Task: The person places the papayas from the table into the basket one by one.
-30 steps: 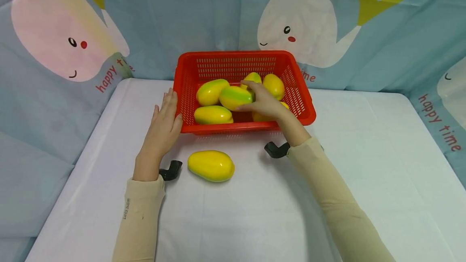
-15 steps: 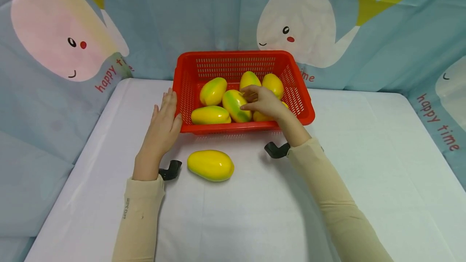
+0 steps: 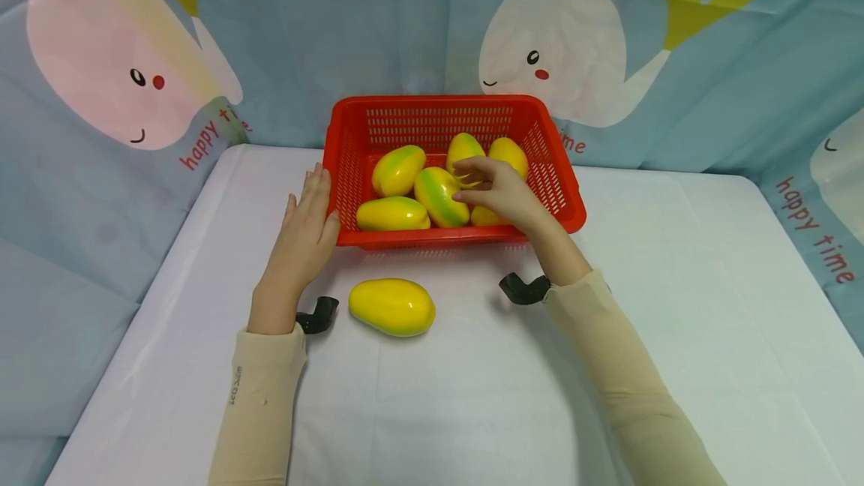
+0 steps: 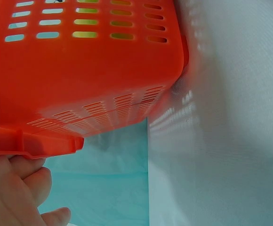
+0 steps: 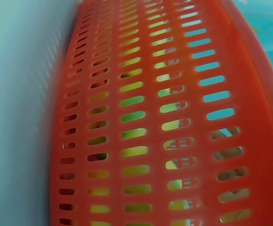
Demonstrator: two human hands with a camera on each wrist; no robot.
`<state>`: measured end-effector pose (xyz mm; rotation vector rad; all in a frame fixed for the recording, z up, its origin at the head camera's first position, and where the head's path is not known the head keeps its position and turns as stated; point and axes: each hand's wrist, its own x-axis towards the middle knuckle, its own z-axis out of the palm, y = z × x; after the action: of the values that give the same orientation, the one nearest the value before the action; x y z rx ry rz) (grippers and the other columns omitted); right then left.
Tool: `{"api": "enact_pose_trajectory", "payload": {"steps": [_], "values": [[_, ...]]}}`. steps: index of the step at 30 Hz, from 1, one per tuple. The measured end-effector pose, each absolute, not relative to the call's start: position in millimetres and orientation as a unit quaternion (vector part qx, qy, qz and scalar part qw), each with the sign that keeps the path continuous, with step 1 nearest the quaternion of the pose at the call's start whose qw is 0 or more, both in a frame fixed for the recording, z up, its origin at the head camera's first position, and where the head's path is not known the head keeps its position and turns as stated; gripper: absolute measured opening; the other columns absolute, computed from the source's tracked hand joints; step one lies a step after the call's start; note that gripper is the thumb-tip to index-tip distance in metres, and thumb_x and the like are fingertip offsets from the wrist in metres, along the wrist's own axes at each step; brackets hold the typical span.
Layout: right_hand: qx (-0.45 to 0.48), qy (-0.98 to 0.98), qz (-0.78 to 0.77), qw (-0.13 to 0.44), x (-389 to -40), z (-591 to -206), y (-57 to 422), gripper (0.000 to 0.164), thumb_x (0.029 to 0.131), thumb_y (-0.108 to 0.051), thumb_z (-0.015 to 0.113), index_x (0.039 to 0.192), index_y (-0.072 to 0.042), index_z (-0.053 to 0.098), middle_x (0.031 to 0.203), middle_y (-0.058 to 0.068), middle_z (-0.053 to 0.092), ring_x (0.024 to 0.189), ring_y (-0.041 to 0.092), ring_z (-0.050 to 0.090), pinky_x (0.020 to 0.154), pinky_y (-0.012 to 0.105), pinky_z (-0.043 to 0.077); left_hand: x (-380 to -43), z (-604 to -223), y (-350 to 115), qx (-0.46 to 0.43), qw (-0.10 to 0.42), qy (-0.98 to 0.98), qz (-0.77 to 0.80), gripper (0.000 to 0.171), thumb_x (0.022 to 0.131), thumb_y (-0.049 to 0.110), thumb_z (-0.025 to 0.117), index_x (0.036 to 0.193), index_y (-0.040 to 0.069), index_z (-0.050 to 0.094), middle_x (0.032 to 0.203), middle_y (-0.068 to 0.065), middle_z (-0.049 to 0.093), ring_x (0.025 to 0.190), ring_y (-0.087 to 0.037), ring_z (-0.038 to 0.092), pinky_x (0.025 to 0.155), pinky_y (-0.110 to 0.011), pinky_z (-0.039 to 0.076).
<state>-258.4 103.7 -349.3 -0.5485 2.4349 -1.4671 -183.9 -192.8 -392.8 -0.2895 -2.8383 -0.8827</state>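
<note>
Several yellow-green mangoes lie in a red slotted basket [image 3: 432, 237]. My left hand [image 3: 304, 227] rests against the basket's left rim with its fingers straight; the left wrist view shows the fingers [image 4: 37, 183] beside the rim. Over the basket's right half hovers my right hand [image 3: 498, 190], fingers loosely bent and holding nothing. It is nearest to a mango with a green stripe [image 3: 440, 197], and it partly hides the mangoes behind and below it. One more mango [image 3: 391, 307] lies on the table in front of the basket. Through the slots of the basket wall [image 5: 174, 132], the right wrist view shows bits of mango.
A white cloth covers the table [image 3: 459, 411]. Behind the basket hangs a blue curtain [image 3: 358, 28] printed with whales. Black wrist-worn pieces [image 3: 525, 289] stick out by both sleeves.
My right hand let go of the green-striped mango, which settled lower and turned in the basket. The hand then drew slightly right. My left hand stayed at the rim.
</note>
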Motion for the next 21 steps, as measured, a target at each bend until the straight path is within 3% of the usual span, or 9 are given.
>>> {"api": "enact_pose_trajectory", "payload": {"steps": [8,16,21], "values": [[-0.188,0.832,-0.514,0.094,-242.2,-350.0,110.9,0.043,0.087,-0.01,0.067,0.127,-0.001,0.056,0.123,0.018,0.058,0.112,0.031,0.055,0.091,0.035,0.049,-183.4,-391.9,-192.2,-0.095,0.078,-0.947,-0.297,0.061,0.098,0.022,0.033,0.151,0.003,0.01,0.157,-0.011,0.008,0.144,-0.024,0.003,0.113,-0.05,0.0],[-0.222,0.84,-0.494,0.044,-217.4,-352.7,115.1,0.043,0.084,-0.015,0.069,0.124,-0.003,0.058,0.122,0.007,0.061,0.114,0.021,0.056,0.098,0.043,0.043,-183.0,-390.8,-192.3,-0.097,0.079,-0.947,-0.297,0.061,0.098,0.022,0.033,0.151,0.002,0.011,0.157,-0.012,0.008,0.144,-0.025,0.004,0.113,-0.051,0.0],[-0.247,0.814,-0.525,0.042,-203.1,-353.7,116.3,0.04,0.084,-0.011,0.07,0.121,-0.001,0.059,0.122,0.009,0.06,0.112,0.022,0.057,0.098,0.047,0.043,-182.7,-390.4,-192.1,-0.098,0.08,-0.946,-0.297,0.06,0.098,0.022,0.033,0.151,0.002,0.011,0.157,-0.012,0.008,0.144,-0.025,0.005,0.113,-0.052,0.002]]}}
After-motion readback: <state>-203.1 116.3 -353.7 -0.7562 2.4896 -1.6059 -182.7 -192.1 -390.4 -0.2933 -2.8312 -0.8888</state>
